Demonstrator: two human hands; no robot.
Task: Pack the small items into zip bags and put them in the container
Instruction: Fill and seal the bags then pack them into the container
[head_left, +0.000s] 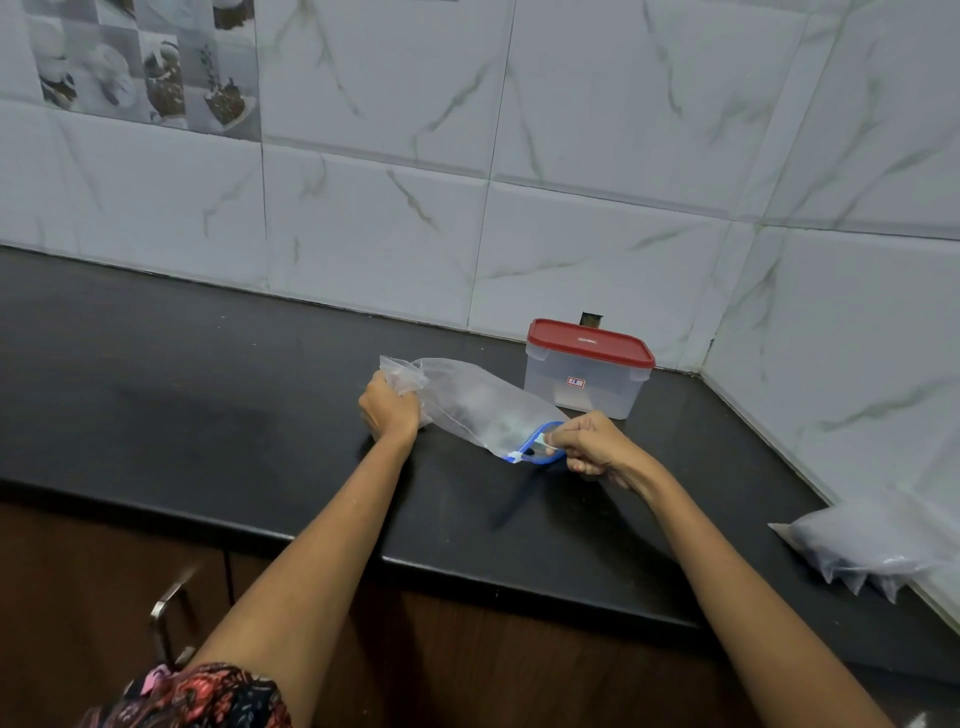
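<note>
The clear zip bag lies on the black bench, just in front of the red-lidded container. The left hand clutches its bunched closed end; the right hand pinches the blue zip end. More bags lie well to the container's right.

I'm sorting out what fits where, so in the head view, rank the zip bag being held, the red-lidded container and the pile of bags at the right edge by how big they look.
Largest to smallest, as they look:
1. zip bag, stretched between the left hand and right hand
2. pile of bags, though it is nearer the camera and cut off by the frame, so unsure against the zip bag
3. container
</note>
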